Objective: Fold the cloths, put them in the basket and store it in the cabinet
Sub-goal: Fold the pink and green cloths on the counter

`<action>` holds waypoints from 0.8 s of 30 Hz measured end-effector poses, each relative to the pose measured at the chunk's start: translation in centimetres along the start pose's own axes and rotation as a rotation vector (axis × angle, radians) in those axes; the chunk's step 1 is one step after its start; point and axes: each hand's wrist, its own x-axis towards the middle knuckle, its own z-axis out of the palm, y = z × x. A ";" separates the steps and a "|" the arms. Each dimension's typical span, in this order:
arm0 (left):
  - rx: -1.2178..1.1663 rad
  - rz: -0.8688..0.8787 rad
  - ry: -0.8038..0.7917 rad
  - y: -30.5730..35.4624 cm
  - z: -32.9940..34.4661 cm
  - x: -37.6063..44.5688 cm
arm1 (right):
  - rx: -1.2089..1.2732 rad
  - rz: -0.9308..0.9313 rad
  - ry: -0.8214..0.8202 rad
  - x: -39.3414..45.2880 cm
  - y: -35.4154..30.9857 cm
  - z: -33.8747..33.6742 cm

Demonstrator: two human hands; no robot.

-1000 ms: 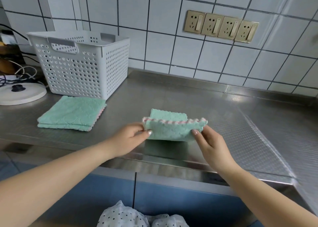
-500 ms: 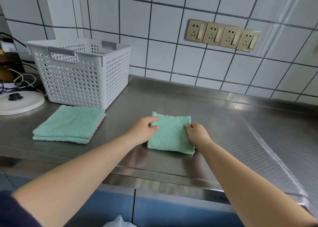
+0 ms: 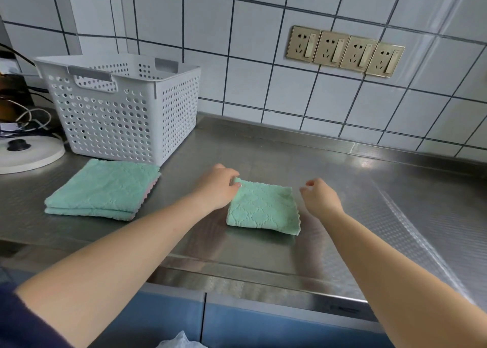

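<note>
- Left hand (image 3: 217, 187): fingers curled at the far-left corner of the small folded cloth (image 3: 263, 210); corner appears pinched or pressed, contact is seen at the fingertips.
- Right hand (image 3: 320, 196): held just off the cloth's right edge at 3 o'clock, fingers loosely curled, nothing gripped, no contact seen.
- Both forearms are extended from 6 o'clock toward the cloth, wrists low over the counter (image 3: 342, 179).
- Small folded cloth lies flat at counter centre, folded to a compact square; fold is judged finished or nearly so.
- Second stack of folded cloths (image 3: 102, 189) lies at 9 o'clock of the small one, just in front of the basket (image 3: 121, 110), not in it.
- Basket stands at 10 o'clock against the tiled wall; no cloth visible through the perforations, inside not fully seen.
- Judged progress: folding about done; loading the basket not yet done; storing in the cabinet (image 3: 276, 329) below the counter edge not yet done.
- A crumpled light item at the bottom edge, 6 o'clock, cannot be identified.
</note>
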 end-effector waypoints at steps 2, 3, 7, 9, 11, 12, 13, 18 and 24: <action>0.066 0.134 0.067 0.6 0.5 -0.3 | -0.085 -0.151 0.057 -0.6 -1.0 0.3; 0.080 0.202 0.063 1.2 1.0 -0.4 | -0.123 -0.230 0.053 -1.1 -1.9 0.7; 0.283 0.269 -0.037 2.7 3.7 -0.4 | -0.428 -0.392 -0.100 -3.2 -3.9 4.3; 0.365 0.213 -0.142 2.2 4.5 -0.5 | -0.466 -0.390 -0.165 -3.7 -3.4 5.3; 0.397 0.173 -0.200 1.5 4.7 -0.8 | -0.469 -0.368 -0.195 -3.9 -2.6 5.4; 0.405 0.163 -0.209 1.3 4.7 -0.8 | -0.477 -0.359 -0.200 -3.8 -2.3 5.3; 0.407 0.152 -0.221 1.1 4.5 -0.8 | -0.489 -0.348 -0.199 -3.8 -2.0 5.1; 0.382 0.108 -0.271 0.5 4.1 -0.6 | -0.510 -0.271 -0.241 -3.5 -0.8 4.2; 0.319 0.069 -0.233 0.2 3.4 -0.9 | -0.498 -0.224 -0.228 -3.4 -0.9 2.5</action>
